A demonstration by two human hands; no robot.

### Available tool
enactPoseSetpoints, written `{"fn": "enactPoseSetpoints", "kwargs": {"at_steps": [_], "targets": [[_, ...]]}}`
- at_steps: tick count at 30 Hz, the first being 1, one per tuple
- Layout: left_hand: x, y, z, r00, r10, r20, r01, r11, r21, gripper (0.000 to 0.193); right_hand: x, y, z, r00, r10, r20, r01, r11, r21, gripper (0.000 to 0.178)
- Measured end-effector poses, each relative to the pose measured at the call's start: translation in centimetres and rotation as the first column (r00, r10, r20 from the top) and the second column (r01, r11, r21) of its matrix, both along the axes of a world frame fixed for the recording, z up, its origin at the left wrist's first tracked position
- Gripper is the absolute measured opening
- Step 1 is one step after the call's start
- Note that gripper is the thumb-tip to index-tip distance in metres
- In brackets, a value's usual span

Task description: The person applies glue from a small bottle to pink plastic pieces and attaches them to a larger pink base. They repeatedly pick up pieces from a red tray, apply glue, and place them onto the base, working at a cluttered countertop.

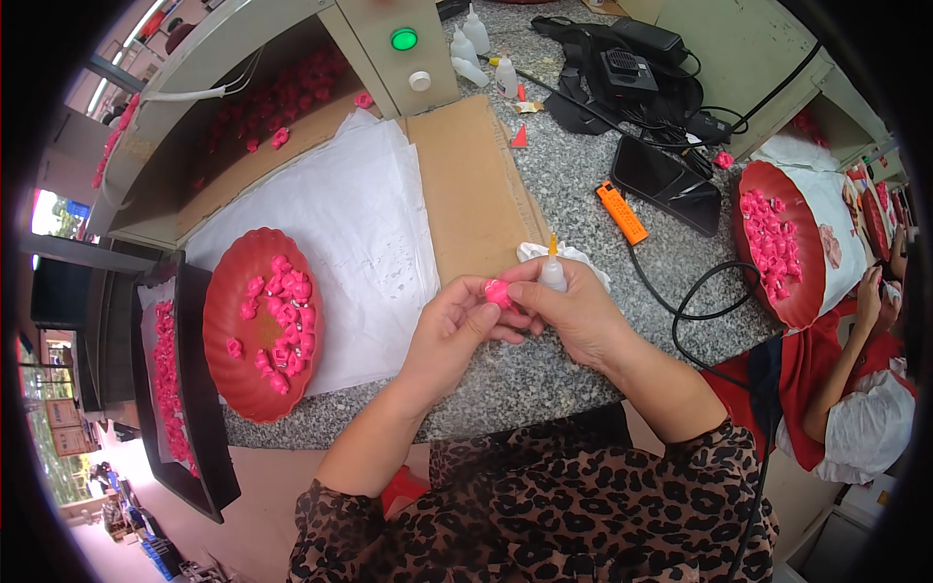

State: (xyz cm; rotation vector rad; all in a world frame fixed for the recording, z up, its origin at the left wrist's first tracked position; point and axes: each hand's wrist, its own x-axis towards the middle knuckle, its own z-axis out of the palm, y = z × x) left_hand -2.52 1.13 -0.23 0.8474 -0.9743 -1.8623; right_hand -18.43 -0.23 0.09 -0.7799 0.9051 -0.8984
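Note:
Both my hands meet over the front of the speckled stone worktop (457, 413). My left hand (449, 321) pinches a small glossy pink piece (499, 293) between thumb and fingers. The thumb and fingertips of my right hand (578, 316) touch the same piece from the other side. Tucked in that right hand is a small white squeeze bottle (553, 273) with a yellow tip, held upright. Behind it a crumpled white tissue (533, 253) lies on the worktop. Left of my hands, a scalloped red plate (222, 335) holds several similar pink pieces (287, 316).
White paper (369, 223) and cardboard (471, 185) cover the worktop ahead. To the right lie an orange lighter-like item (622, 212), a black phone (667, 185) and a looping cable (671, 311). A black tray (199, 476) stands left; a second red plate (807, 306) and a co-worker's hands (873, 301) are far right.

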Motion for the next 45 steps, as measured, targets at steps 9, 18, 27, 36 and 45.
{"fn": "enactPoseSetpoints", "kwargs": {"at_steps": [9,18,27,36,45], "targets": [[0.5,0.1,-0.9,0.996,0.050,-0.080,-0.047,0.998,0.038,0.015,0.0,0.2,0.4,1.000,0.011,0.025,-0.011,1.000,0.000,0.019],[1.0,-0.3,-0.7,0.965,-0.063,-0.256,0.083,0.994,0.071,0.018,-0.6,0.3,1.3,0.996,0.082,-0.044,-0.089,0.980,-0.178,0.019],[1.5,-0.4,-1.5,0.958,-0.114,-0.264,0.145,0.984,0.101,0.021,-1.0,0.4,1.3,0.976,0.090,-0.197,-0.136,0.962,-0.236,0.021],[1.3,-0.5,-1.1,0.947,-0.128,-0.293,0.166,0.980,0.109,0.019,-1.2,0.4,1.8,0.981,0.096,-0.167,-0.128,0.973,-0.192,0.018],[1.5,-0.1,-0.7,0.968,-0.077,-0.239,0.109,0.987,0.122,0.018,-0.5,0.4,1.6,0.991,0.078,-0.113,-0.094,0.985,-0.147,0.025]]}}
